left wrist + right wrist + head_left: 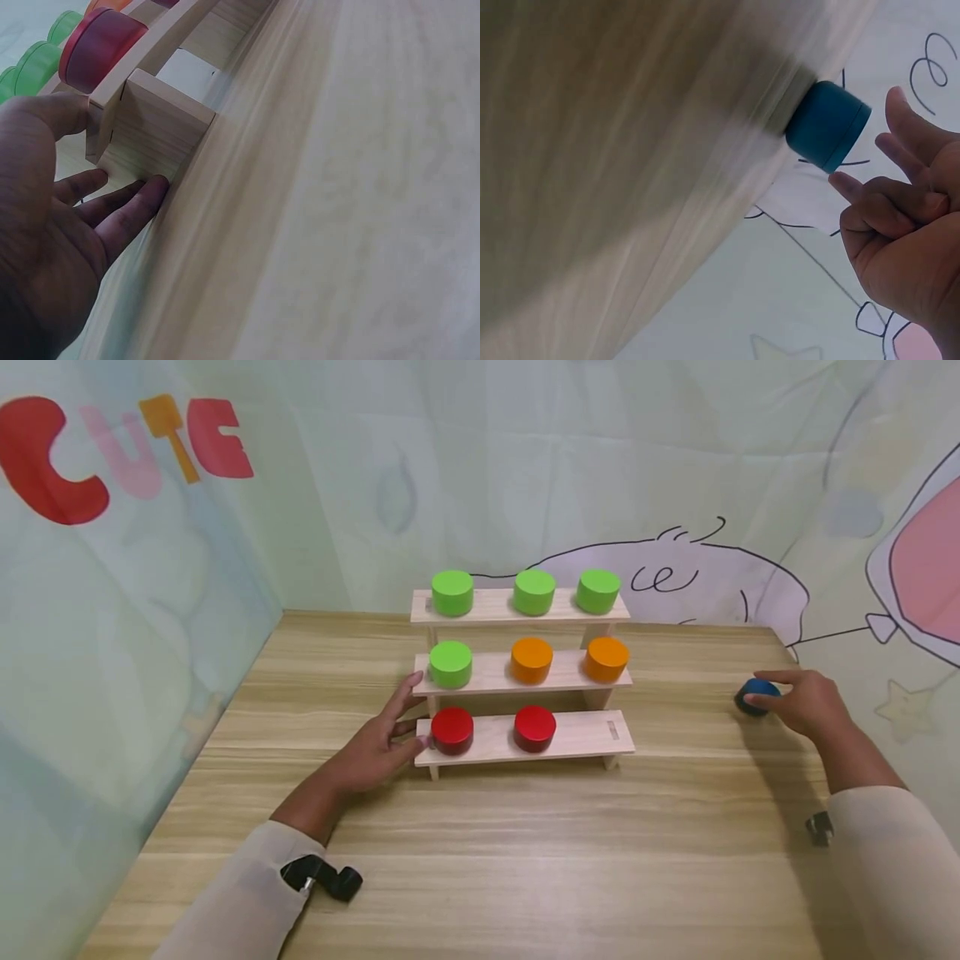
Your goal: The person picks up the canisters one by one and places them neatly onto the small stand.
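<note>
At the left end of a three-tier wooden rack (487, 750) is my left hand (375, 752), its fingers spread. The thumb touches the end of the lowest board (97, 124), and the other fingers reach beside the support under it. A blue round block (756, 697) stands on the table at the right. My right hand (813, 703) has its thumb and index finger on either side of this block. The right wrist view shows a gap between the index finger and the block (826, 126), with one fingertip close to its edge; contact there is unclear.
Three green blocks (534, 592) stand on the top tier. The middle tier bears a green block (451, 664) and two orange blocks (531, 661). Two red blocks (535, 729) sit on the bottom tier. A printed cloth (337, 485) hangs behind the wooden table (525, 860).
</note>
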